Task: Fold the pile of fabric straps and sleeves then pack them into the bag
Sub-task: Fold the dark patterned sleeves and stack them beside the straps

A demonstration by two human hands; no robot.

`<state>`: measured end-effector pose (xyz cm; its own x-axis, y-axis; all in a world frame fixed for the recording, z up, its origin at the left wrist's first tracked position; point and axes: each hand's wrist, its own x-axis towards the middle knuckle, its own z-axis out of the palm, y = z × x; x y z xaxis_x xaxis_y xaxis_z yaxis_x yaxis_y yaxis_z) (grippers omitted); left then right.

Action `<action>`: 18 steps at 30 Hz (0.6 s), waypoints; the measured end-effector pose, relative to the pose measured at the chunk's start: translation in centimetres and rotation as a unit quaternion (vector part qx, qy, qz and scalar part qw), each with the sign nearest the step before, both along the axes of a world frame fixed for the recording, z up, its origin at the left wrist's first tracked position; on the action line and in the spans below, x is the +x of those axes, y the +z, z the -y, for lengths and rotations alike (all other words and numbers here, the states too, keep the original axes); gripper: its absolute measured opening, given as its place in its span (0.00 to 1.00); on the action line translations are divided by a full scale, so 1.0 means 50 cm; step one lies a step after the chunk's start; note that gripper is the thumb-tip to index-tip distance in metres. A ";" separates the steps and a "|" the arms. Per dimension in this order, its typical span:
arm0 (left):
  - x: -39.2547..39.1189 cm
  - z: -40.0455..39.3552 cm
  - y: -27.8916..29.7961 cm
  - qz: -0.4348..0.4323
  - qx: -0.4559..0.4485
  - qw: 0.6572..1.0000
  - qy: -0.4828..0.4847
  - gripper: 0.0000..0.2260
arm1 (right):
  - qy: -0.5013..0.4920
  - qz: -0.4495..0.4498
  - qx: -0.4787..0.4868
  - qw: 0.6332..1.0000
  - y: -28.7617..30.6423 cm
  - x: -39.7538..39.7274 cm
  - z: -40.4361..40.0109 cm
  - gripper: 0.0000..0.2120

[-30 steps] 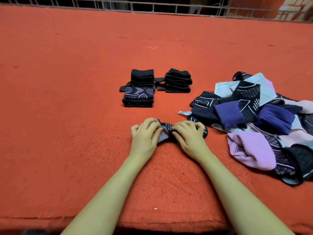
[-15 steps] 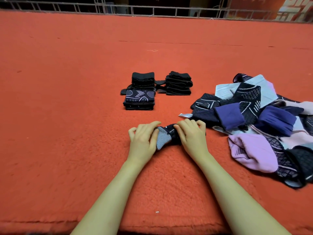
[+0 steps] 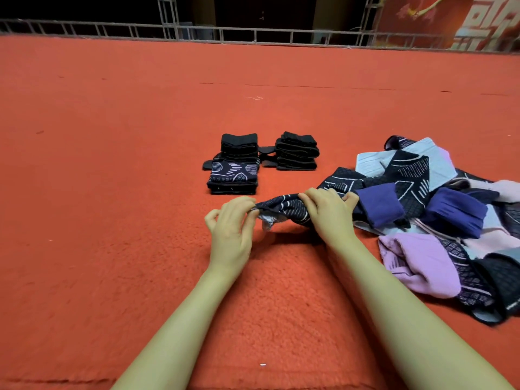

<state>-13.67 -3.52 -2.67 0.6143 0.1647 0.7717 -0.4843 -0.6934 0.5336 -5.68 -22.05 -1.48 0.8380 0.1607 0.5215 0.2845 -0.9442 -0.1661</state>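
Left to right. My left hand [image 3: 230,223] pinches, thumb against curled fingertips, the left end of a dark navy knitted sleeve with white line pattern [image 3: 284,211]; the sleeve is lifted just clear of the red-orange pile carpet [image 3: 112,192], its pale striped lining hanging from the near edge. My right hand [image 3: 329,212] grips the sleeve's right end, fingers curled over the top. Judged from its sag, the sleeve is light, soft and stretchy, not slippery; it should be taken at the two ends or corners so the fold stays square.

Beyond my hands stand a folded stack topped by a patterned navy piece [image 3: 233,175] and, just beside it, a folded stack of plain black straps [image 3: 297,152]. At right, touching my right knuckles, lies the unfolded heap of purple, lilac, pale blue and black fabric pieces [image 3: 439,220]. A grey metal railing [image 3: 253,33] bounds the carpet's far edge. No bag is visible. The route to the stacks looks open.
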 end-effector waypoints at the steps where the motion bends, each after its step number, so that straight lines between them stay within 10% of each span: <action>1: -0.002 0.003 0.000 -0.009 -0.027 1.000 0.010 0.05 | -0.005 -0.011 0.002 1.000 0.008 0.004 0.004 0.16; 14: 0.039 -0.014 -0.026 -0.162 -0.058 0.981 0.085 0.11 | 0.123 0.038 0.000 0.992 -0.044 -0.041 -0.023 0.16; 18: 0.043 -0.003 -0.013 -0.069 0.138 0.987 0.037 0.16 | 0.138 -0.035 -0.003 0.990 -0.063 -0.042 -0.014 0.24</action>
